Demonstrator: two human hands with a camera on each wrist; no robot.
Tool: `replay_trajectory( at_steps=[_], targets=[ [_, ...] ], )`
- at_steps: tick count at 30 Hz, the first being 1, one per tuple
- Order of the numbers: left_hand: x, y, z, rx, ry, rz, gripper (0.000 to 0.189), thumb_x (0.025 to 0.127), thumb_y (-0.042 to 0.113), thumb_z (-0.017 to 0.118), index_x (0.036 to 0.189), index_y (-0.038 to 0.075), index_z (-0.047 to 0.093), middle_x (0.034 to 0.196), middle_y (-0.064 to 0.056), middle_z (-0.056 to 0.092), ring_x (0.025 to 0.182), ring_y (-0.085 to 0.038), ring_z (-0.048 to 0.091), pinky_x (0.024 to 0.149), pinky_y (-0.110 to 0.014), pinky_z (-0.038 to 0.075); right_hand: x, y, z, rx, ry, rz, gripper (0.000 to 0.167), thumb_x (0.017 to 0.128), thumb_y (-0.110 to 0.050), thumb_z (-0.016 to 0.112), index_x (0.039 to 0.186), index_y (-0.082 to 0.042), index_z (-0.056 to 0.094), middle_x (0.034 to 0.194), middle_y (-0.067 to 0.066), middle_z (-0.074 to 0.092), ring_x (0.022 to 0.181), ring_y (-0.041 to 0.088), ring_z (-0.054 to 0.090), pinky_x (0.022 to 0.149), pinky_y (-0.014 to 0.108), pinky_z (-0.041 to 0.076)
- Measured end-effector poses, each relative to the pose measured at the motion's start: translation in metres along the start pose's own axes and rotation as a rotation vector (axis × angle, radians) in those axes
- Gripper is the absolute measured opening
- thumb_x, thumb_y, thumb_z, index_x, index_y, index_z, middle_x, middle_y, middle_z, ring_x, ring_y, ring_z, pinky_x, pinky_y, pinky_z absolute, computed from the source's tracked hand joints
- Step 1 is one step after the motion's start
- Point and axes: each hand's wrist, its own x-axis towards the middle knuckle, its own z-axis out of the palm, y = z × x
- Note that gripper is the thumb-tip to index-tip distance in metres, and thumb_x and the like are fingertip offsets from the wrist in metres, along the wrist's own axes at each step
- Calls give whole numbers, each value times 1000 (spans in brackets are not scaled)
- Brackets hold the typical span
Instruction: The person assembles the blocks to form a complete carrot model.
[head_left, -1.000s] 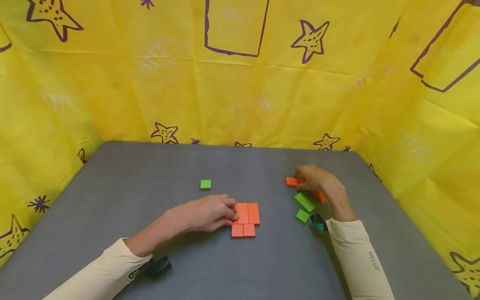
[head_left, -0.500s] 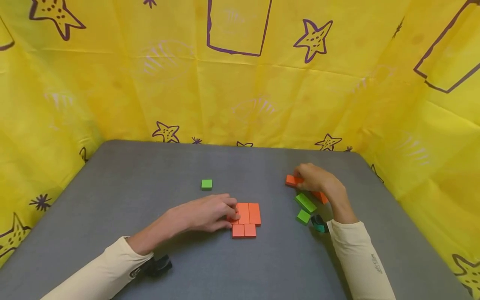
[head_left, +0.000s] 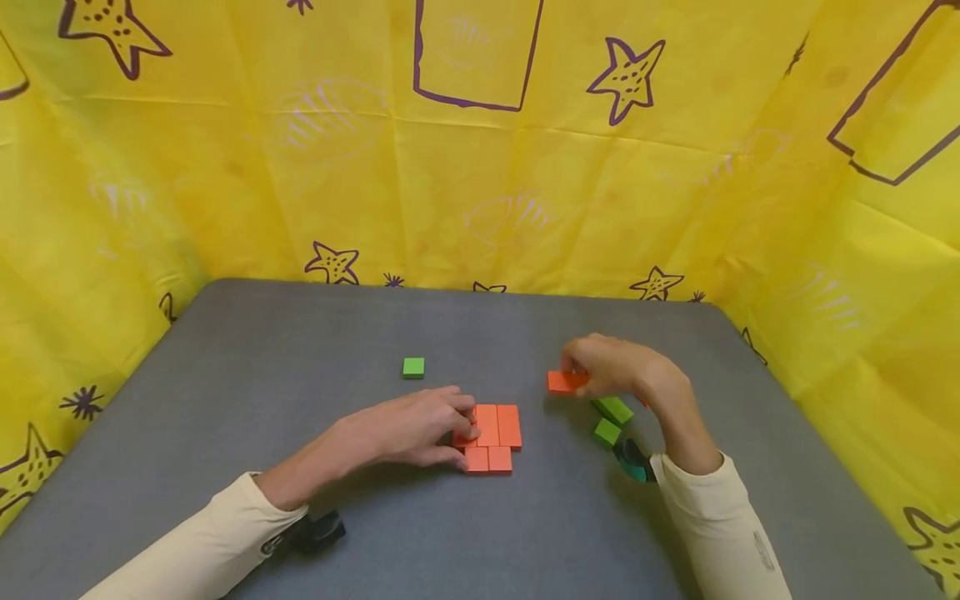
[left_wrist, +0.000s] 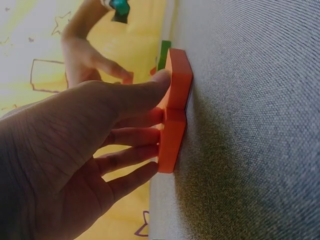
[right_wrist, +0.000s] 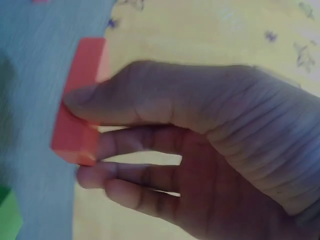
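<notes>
Over the last half second the right hand [head_left: 622, 367] has brought an orange block [head_left: 565, 382] closer to the laid orange blocks [head_left: 487, 426], so one more piece is out of the spare group by the green blocks [head_left: 613, 411]. Its grip pinches the block between thumb and fingers, probably just off the bench [head_left: 315, 333]; the left hand [head_left: 420, 425], grip spread, touches the arrangement's left side

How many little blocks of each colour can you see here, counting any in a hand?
Orange blocks: 7, including 1 in the right hand and 1 mostly hidden behind it
Green blocks: 3
Total: 10 in view
</notes>
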Motion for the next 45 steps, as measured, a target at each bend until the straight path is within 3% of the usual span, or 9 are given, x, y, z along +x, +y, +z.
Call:
replay_trajectory(
  at_steps=[10,22,27,34,39,45],
  targets=[
    [3,4,2,25,36,14,39,90,46,81,115,17,81,101,5,63,90,-8,48,76,-19,44,3,-58,9,9,-187,-111,15,84,-6,78,87,-13,65,76,-4,58,70,10,48,67,24,42],
    [4,4,3,27,30,15,26,90,43,82,102,20,80,97,6,59,89,-8,47,76,-19,42,15,-110,36,-63,-323,-234,27,83,-12,82,81,-18,56,68,-11,41,61,6,37,59,20,31],
    [3,3,3,22,18,8,21,90,37,83,105,23,81,101,7,62,93,-9,49,80,-20,47,20,-122,47,-108,-314,-236,27,81,-11,82,82,-19,56,69,-11,41,62,6,37,58,20,30],
    [3,2,2,17,15,10,22,90,37,83,105,22,81,101,7,61,92,-8,49,79,-19,45,23,-131,55,-149,-297,-125,31,83,-27,89,88,-21,59,70,-9,43,63,8,42,61,23,35],
    [2,2,2,20,15,18,20,90,39,83,100,22,81,101,7,61,92,-8,48,79,-20,45,25,-133,59,-145,-273,-94,37,83,-44,88,78,-22,59,70,-8,44,61,8,43,60,24,36],
    [1,1,1,21,9,22,18,91,38,82,101,23,81,103,8,62,94,-8,50,82,-21,46,27,-137,64,-216,-230,-83,40,88,-45,82,68,-22,56,73,-7,51,60,9,47,59,23,40]
  ],
)
